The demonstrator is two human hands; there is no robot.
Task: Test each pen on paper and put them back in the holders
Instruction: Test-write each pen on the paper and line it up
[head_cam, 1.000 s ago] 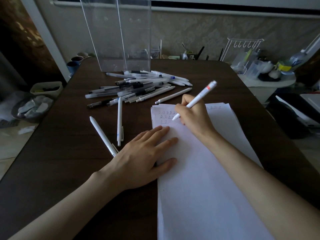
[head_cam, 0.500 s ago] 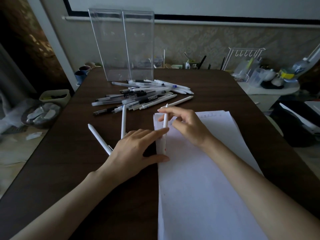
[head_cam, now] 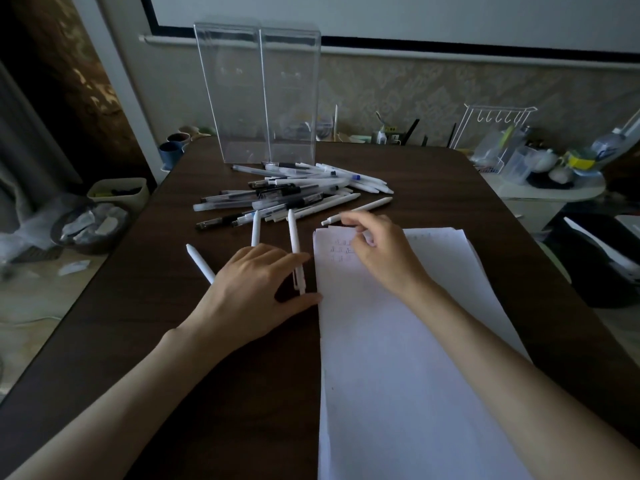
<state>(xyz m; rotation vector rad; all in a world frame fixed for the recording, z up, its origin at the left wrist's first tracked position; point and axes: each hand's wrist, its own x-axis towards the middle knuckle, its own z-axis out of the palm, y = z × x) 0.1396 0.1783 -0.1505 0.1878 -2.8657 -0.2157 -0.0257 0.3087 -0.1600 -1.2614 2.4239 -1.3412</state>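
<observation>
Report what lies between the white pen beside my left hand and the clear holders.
The loose heap of black and white pens lies between the slim white pen at the left hand and the two tall clear plastic holders. Nothing else visible does.

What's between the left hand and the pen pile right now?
A white pen and a second white pen lie on the table, running from the left hand toward the pen pile. Head view.

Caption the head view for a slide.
Left hand rests on white pens beside the paper; right hand reaches a white pen; clear holders behind the pile.
</observation>
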